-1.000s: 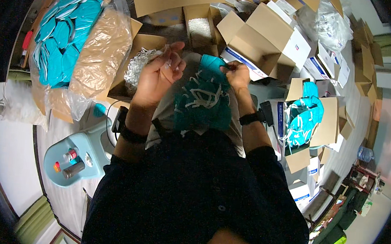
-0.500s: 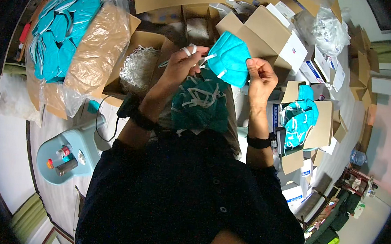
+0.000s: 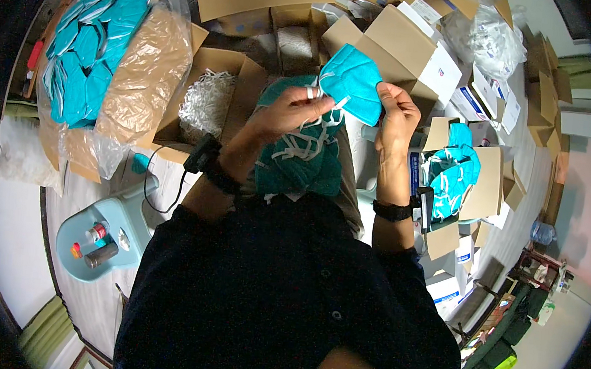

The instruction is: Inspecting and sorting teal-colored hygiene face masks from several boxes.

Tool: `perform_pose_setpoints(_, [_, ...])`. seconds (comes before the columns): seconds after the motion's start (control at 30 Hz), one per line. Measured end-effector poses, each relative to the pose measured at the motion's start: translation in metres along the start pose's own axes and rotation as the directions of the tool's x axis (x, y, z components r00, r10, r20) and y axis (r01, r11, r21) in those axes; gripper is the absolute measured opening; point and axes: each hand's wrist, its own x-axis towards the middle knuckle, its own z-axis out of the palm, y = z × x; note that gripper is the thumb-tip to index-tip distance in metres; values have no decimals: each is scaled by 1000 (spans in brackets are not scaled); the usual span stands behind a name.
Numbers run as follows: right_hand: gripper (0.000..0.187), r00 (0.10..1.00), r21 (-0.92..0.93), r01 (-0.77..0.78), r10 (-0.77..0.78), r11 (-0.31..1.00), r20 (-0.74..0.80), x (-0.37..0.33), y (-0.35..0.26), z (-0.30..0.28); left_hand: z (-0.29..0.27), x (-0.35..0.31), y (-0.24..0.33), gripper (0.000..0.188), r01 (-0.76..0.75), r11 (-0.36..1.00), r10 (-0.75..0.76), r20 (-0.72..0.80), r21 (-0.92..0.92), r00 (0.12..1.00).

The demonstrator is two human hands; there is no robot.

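Observation:
A turquoise folded face mask (image 3: 350,85) is held up in front of me, tilted, with white straps along its lower left edge. My right hand (image 3: 396,116) pinches its right corner between thumb and fingers. At its left side, my left hand (image 3: 291,111) is closed at the white straps, with a white band across a finger. Part of the left fingertips' grip is hidden. Below, on my lap, lies a heap of turquoise masks (image 3: 300,174) with tangled white straps.
To the left lie a plastic-lined carton of turquoise masks (image 3: 87,47), a box of white straps (image 3: 208,105) and a pale blue stool (image 3: 73,236) carrying small items. On the right stands an open carton of strapped masks (image 3: 452,172). More cardboard boxes (image 3: 400,40) stand ahead.
My left hand has moved right and slightly down, closer to the mask's straps. The mask has shifted slightly up and right; my right hand keeps its corner.

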Motion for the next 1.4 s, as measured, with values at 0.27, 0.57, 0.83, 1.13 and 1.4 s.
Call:
perform_pose_setpoints(0.27, [7,996,2,26,-25,1000,-90,18,17,-27,6,-15,25,37,77,995,-74,52,-69,996])
perform_pose_setpoints(0.57, [8,980,37,-65,71,997,-185,22,38,-89,-9,-34,65,39,-8,998,13,-93,61,996])
perform_pose_setpoints(0.83, [35,966,-690,250,-223,680,130,-2,33,-62,-7,-14,15,32,224,953,-212,76,-206,974])
perform_pose_setpoints(1.13, [29,789,-224,81,75,971,610,-45,14,11,2,-15,19,28,339,934,-339,24,-109,941])
perform_pose_setpoints(1.4, [13,835,-217,-27,141,976,532,-48,-13,-6,13,-14,14,33,82,995,-85,80,49,993])
